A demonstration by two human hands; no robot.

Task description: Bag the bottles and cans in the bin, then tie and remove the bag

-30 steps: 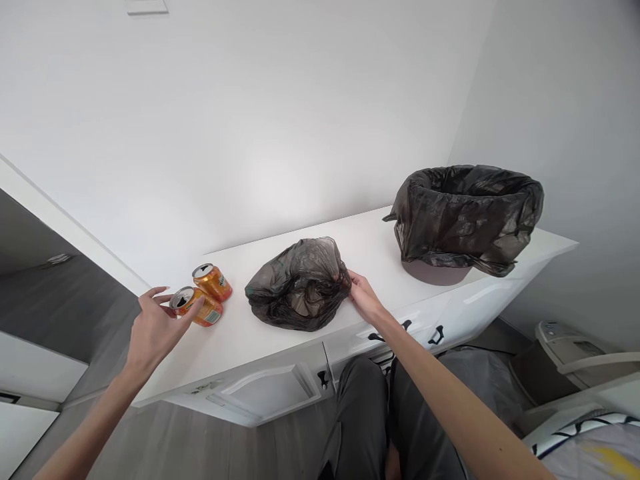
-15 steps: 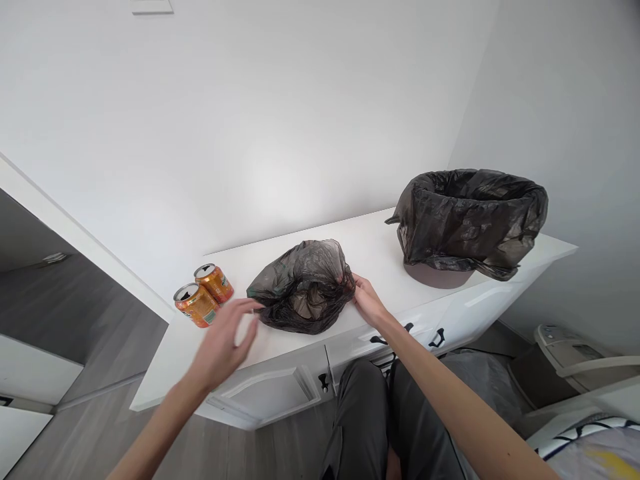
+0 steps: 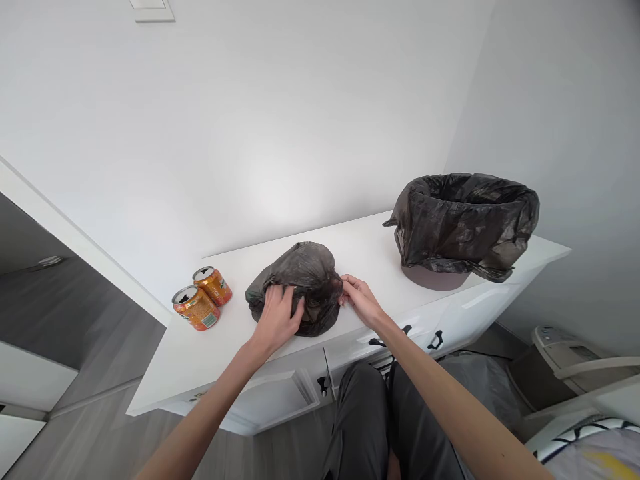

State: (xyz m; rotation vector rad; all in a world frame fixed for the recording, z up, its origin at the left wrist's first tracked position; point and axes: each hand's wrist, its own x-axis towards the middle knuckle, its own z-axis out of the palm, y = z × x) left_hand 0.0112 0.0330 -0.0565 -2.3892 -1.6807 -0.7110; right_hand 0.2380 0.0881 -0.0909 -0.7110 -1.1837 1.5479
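A thin black plastic bag (image 3: 305, 263) sits crumpled on the white cabinet top, with something bulky inside that I cannot make out. My right hand (image 3: 361, 300) pinches the bag's edge on its right side. At the mouth of the bag, my left hand (image 3: 277, 317) reaches in over the front, thumb apart from the fingers; the fingertips are partly hidden in the folds. Two orange drink cans, a nearer can (image 3: 197, 310) and a farther can (image 3: 214, 287), stand upright and opened to the left of the bag.
On the right of the cabinet top (image 3: 367, 243) stands a bin (image 3: 435, 278) lined with a black bag (image 3: 465, 230) folded over its rim. Black handles (image 3: 436, 340) stick out along the cabinet front. A wall rises behind. A grey-beige appliance (image 3: 565, 363) is at the lower right.
My left hand has moved right, from beside the cans into the bag's mouth. My right hand still grips the bag's edge and has shifted slightly left. The cans and bin stay put.
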